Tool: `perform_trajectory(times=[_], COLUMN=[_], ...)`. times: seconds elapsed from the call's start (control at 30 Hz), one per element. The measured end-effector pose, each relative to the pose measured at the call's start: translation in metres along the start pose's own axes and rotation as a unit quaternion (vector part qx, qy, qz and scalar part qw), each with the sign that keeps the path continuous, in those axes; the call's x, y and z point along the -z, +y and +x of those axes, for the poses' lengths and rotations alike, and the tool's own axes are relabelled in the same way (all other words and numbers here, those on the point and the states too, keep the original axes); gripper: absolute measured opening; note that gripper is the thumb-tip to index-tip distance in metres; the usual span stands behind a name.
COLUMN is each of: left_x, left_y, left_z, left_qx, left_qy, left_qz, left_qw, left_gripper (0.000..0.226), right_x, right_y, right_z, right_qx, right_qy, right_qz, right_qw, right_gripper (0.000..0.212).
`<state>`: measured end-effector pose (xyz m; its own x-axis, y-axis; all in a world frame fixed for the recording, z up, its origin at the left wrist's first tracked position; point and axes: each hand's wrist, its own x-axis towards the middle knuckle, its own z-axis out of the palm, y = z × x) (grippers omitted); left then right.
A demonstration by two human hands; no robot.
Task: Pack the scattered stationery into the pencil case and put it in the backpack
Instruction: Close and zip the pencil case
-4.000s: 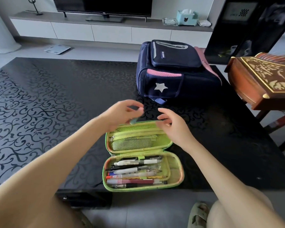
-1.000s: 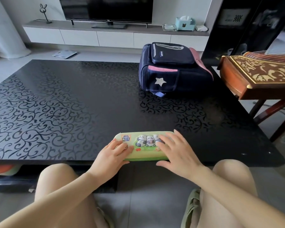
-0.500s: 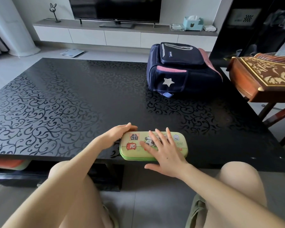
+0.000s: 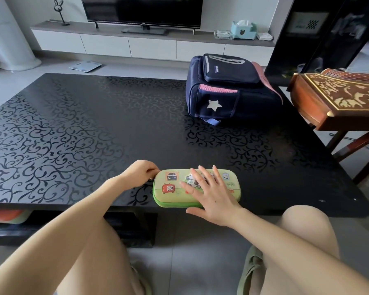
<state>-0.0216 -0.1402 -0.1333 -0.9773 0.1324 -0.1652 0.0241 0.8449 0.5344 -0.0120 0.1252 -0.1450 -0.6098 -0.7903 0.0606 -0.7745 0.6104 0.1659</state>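
The green pencil case (image 4: 168, 195) with cartoon pandas lies closed at the front edge of the black table (image 4: 94, 124). My right hand (image 4: 209, 194) rests flat on its lid with the fingers spread. At the case's far left corner my left hand (image 4: 140, 172) has its fingers curled, pinching at the zipper line; the pull itself is hidden. The navy and pink backpack (image 4: 228, 90) with a white star lies on the table's far right, an arm's length beyond the case. No loose stationery shows on the table.
A carved wooden zither (image 4: 337, 99) on a stand juts in beside the table's right edge, close to the backpack. A TV cabinet (image 4: 136, 43) runs along the back wall. My knees sit below the table's front edge.
The case, open with pens inside four seconds ago, is now closed. My left hand has slid off the lid to the left end and curled there. My right hand stays flat on top.
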Motion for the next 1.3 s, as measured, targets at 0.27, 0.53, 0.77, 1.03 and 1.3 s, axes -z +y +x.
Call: perform_trajectory(times=[0.27,0.53,0.77,1.03,1.3], left_x=[-0.040,-0.075,-0.089,-0.080,-0.010], left_y=[0.028,0.078,0.091,0.145,0.105], left_z=[-0.099,-0.100,-0.122,-0.086,-0.083], left_qx=[-0.004,0.230,0.222,0.229,0.044], left_qy=[0.140,0.174,0.192,0.022,0.099], left_qz=[0.183,0.050,0.027,-0.193,0.155], left_qw=[0.973,0.956,0.956,0.954,0.982], left_gripper=[0.023,0.034,0.033,0.037,0.058], right_x=[0.002,0.000,0.001,0.014,0.010], right_y=[-0.004,-0.003,-0.007,-0.027,-0.064], right_z=[-0.001,0.000,-0.003,0.000,-0.034], right_qx=[-0.022,-0.021,-0.050,-0.107,-0.336], right_qy=[-0.005,-0.001,-0.012,-0.047,0.222], right_qz=[0.026,0.003,0.004,0.034,0.198], right_qw=[0.999,1.000,0.999,0.993,0.894], right_gripper=[0.070,0.091,0.088,0.088,0.022])
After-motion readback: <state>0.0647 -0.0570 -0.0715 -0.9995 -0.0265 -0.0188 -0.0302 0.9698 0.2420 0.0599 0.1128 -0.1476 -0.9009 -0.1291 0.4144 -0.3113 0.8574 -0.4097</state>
